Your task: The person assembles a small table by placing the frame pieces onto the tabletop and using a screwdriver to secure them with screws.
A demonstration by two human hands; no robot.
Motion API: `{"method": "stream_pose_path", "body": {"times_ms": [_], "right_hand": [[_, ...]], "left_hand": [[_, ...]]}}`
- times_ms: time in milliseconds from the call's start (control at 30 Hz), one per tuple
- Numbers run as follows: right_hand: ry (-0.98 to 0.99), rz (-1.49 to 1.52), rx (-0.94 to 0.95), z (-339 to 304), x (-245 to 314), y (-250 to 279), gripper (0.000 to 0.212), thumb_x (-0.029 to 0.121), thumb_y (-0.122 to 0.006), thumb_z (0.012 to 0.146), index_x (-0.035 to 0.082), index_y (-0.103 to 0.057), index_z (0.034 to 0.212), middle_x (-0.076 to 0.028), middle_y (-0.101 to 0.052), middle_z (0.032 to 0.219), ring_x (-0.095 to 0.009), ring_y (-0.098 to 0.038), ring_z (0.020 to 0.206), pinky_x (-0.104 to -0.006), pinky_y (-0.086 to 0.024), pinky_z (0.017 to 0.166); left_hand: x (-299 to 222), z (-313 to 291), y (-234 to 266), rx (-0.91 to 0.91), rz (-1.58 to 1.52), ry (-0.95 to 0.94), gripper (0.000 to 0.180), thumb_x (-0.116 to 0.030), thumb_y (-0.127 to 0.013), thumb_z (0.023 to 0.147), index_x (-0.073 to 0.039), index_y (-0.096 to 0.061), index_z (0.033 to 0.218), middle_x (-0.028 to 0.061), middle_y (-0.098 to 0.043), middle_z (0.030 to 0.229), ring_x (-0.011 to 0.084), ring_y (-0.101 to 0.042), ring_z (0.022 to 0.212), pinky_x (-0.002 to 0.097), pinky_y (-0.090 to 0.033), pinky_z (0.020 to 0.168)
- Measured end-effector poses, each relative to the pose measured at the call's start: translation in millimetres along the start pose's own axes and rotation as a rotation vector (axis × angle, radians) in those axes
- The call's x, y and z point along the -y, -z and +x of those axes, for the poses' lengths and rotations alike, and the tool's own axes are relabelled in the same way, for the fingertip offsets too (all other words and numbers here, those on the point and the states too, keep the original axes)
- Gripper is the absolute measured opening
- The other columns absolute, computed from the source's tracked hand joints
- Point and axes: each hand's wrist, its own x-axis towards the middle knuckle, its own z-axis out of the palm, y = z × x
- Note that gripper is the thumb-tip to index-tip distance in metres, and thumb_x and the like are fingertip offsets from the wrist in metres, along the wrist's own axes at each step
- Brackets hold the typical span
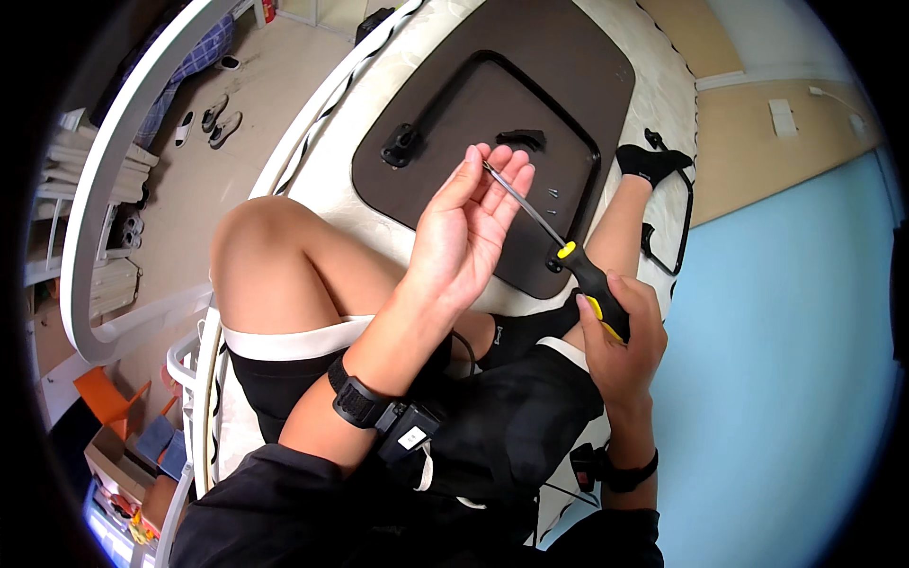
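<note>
Screwdriver (568, 252) gripped by its handle in the right hand (632, 331), tip right beside the palm-up, loosely unfurled left hand (469, 227); dark board (559, 47) beyond both.

Screwdriver (566, 250) at right hand (630, 327): smooth, glossy metal shaft (525, 204); matt, plastic-looking handle (597, 279). Panel (473, 109) beyond left hand (464, 227): smooth, matt. Tubular frame (549, 102) there: satin, metal-looking. Mattress (331, 180): cloth.
</note>
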Motion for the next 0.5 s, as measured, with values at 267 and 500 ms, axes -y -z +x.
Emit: {"method": "stream_pose_path", "body": {"times_ms": [267, 500], "right_hand": [[-0.443, 0.231, 0.035, -17, 13, 0, 0.03, 0.017, -0.075, 0.08, 0.003, -0.064, 0.103, -0.012, -0.069, 0.086, -0.023, -0.068, 0.079, -0.0307, -0.051, 0.071], [-0.579, 0.303, -0.078, -4, 14, 5, 0.028, 0.02, -0.071, 0.085, 0.0, -0.064, 0.104, -0.009, -0.067, 0.088, -0.014, -0.064, 0.078, -0.027, -0.05, 0.071]], "left_hand": [[7, -5, 0, 0.068, 0.234, -0.021, 0.024, -0.016, -0.048, 0.101, 0.003, -0.054, 0.114, 0.017, -0.058, 0.115, 0.0267, -0.058, 0.114, 0.0399, -0.049, 0.103], [0, -1, -40, -0.171, 0.513, 0.102, 0.03, -0.022, -0.052, 0.098, 0.004, -0.052, 0.114, 0.0148, -0.06, 0.112, 0.0238, -0.061, 0.106, 0.0307, -0.05, 0.098]]}}
